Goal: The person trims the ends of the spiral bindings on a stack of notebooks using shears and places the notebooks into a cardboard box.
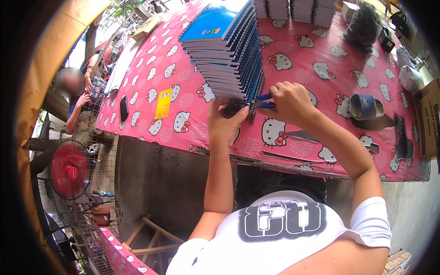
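A tall stack of spiral-bound notebooks (215,27) with blue covers rises on the table in front of me. At the stack's near lower corner, my left hand (223,123) is closed, thumb and fingers pinching a dark tangle of black binding coil (232,109). My right hand (293,103) grips the blue-handled pliers (265,105) from the right. The jaws of the pliers meet the coil beside my left thumb. Whether they are closed on the wire is too small to tell.
A pink patterned cloth (284,87) covers the table, torn along its near edge. On it lie a yellow card (163,103), a phone (123,108), a blue tape roll (365,107) and black coils (402,137). More notebooks (311,11) stand behind. A red fan (70,169) and another person (78,98) are left.
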### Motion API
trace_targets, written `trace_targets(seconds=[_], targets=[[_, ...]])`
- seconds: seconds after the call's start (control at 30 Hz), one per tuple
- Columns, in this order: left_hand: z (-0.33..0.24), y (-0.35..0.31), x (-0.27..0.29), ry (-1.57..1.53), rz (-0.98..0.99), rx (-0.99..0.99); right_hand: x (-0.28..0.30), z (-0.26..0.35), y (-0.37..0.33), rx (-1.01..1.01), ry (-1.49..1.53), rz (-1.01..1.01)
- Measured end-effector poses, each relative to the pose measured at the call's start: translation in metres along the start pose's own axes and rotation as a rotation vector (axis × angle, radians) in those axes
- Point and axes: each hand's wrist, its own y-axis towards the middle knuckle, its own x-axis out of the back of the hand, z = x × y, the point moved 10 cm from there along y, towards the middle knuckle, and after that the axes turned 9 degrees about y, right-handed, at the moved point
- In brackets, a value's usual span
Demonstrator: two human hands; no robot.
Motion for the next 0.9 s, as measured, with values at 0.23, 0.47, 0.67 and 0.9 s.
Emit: trace_targets(seconds=[0.23, 0.47, 0.67, 0.9], targets=[[0.005, -0.003, 0.001, -0.068, -0.013, 0.065, -0.013, -0.009, 0.0, -0.133, 0.083, 0.147], [0.008, -0.002, 0.004, -0.114, -0.011, 0.079, -0.014, -0.015, -0.007, -0.12, 0.016, 0.11], [0.002, -0.006, -0.002, 0.007, -0.038, 0.061, 0.013, 0.006, -0.01, 0.191, -0.133, -0.236], [0.012, -0.002, 0.005, 0.016, -0.052, 0.024, -0.021, -0.015, -0.011, -0.169, 0.029, 0.182]])
